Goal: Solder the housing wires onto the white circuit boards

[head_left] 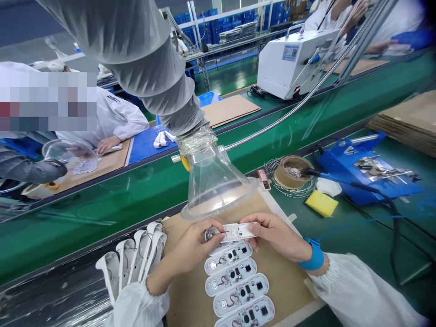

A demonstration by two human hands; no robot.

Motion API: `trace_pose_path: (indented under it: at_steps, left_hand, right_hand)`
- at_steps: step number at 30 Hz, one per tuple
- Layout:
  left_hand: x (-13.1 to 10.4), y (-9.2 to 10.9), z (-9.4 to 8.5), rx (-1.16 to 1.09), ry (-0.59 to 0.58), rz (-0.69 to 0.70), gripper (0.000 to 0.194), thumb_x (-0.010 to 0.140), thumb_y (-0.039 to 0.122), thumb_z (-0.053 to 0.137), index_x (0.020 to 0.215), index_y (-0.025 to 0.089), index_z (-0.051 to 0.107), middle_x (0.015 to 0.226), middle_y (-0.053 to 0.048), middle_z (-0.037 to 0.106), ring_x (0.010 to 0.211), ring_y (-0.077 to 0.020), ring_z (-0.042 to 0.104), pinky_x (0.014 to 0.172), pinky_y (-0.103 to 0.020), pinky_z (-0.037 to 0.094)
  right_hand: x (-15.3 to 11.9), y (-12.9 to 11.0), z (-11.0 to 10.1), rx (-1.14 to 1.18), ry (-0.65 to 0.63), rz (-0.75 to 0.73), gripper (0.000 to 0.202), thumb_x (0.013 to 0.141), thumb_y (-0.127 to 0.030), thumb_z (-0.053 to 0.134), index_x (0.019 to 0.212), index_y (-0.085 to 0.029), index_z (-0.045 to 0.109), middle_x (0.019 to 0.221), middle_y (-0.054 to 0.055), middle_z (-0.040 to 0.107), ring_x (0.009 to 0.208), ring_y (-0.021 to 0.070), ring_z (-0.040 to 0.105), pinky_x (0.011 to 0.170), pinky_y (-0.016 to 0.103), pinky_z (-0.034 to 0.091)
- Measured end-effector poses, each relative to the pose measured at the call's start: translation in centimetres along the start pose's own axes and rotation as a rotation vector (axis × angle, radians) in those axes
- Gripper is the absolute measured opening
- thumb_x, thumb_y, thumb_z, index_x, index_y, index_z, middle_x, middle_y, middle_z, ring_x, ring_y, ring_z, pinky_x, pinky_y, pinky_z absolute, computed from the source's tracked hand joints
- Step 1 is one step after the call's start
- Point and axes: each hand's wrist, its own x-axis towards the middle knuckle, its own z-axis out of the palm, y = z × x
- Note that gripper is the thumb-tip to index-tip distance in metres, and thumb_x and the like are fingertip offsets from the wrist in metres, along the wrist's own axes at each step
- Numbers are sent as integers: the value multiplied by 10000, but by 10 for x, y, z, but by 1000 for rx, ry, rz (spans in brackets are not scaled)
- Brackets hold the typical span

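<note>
My left hand point(190, 249) pinches the left end of a small white plastic housing point(235, 232), close to a round metallic part and a short red wire. The housing's right end is gripped between the thumb and fingers of my right hand point(277, 234), which wears a blue wrist strap point(312, 255). Just below my hands, several oval white casings with circuit boards point(235, 280) lie in a column on brown cardboard point(185, 295). One more casing is partly hidden under the held housing. Left of my left forearm stand several curved white shells point(131, 254) with thin wires.
A clear fume hood point(216, 186) on a grey duct point(143, 59) hangs just beyond my hands. To the right are a solder wire roll point(289, 175), a yellow sponge point(322, 203) and a blue tool holder point(368, 175). A co-worker's hand point(108, 144) works across the green conveyor point(136, 190).
</note>
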Motion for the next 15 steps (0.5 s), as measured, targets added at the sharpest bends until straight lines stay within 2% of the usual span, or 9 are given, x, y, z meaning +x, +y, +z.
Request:
trace_pose_path:
  at_steps: [2,4,6,9,11,13,15]
  left_hand:
    - [2,0,0,-75,-48,-12,164,1004,380,595,972,237,670,1140,-44,722,1015,-196,675,885,-318,514]
    - [4,-1,3,-117,-63,-13,194,1019,406,583,959,237,656,1195,-51,692,1030,-196,661,887,-317,504]
    - [5,-5,9,-125,-24,-38,237,1032,448,565,948,237,633,1233,-60,667,1040,-204,644,871,-321,498]
    - [9,-13,21,-103,92,-61,300,1032,506,549,918,236,616,1223,-82,659,1140,-254,614,822,-325,495]
    - [14,-18,30,-71,167,-51,307,1034,502,537,908,236,623,1171,-90,663,1178,-276,601,791,-323,495]
    - [19,-23,41,-18,228,-47,290,1049,467,508,927,238,640,1119,-87,659,1097,-260,619,755,-322,493]
    - [23,-27,53,76,281,-27,258,1061,387,477,952,237,656,1088,-82,656,1008,-236,629,777,-340,503]
  right_hand:
    - [-2,-1,-4,-28,29,-7,527,900,-603,792,1142,-137,753,702,25,742,621,154,672,633,309,558]
    - [-6,-3,-12,-66,130,-37,505,889,-585,813,1131,-143,768,757,50,769,666,170,700,672,327,582]
    - [-13,-7,-28,-25,376,-129,484,856,-568,851,1104,-160,774,798,54,776,685,170,705,679,322,591]
    - [-24,-18,-63,206,877,-368,499,705,-501,963,1037,-199,745,750,4,735,640,149,666,586,272,561]
    - [-30,-28,-86,257,1070,-507,519,623,-394,1003,1017,-211,719,742,-14,719,654,141,659,596,252,569]
    - [-32,-38,-104,199,1110,-553,481,649,-360,987,1002,-208,699,800,-1,727,725,154,688,625,255,584]
    - [-28,-45,-115,95,1103,-587,543,678,-343,964,1133,-216,697,826,-2,727,740,169,688,596,261,559]
